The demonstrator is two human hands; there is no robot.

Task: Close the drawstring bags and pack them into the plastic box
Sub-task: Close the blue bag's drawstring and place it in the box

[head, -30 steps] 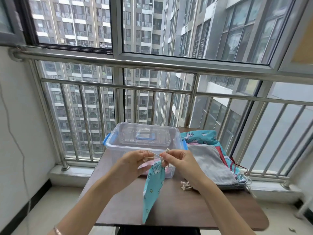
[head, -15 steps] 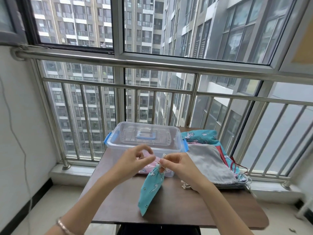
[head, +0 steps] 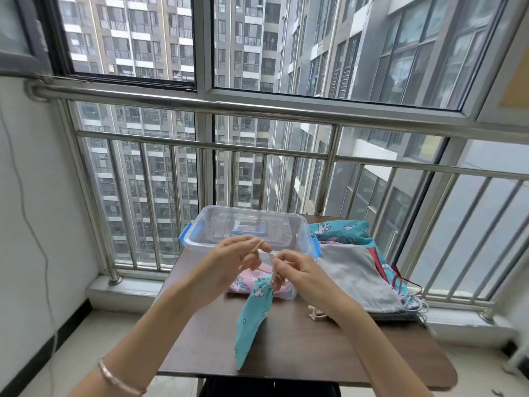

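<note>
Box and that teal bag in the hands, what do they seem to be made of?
Box: clear hard plastic, glossy; a pink bag shows through its wall, and the clips are blue. Teal bag: thin printed cloth, likely cotton, matte; it hangs limp and creased. Drawstring: pale twisted cord, probably cotton.

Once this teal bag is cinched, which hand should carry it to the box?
Likely the right hand: it pinches the cord right at the teal bag neck; the left hand holds only cord.
</note>
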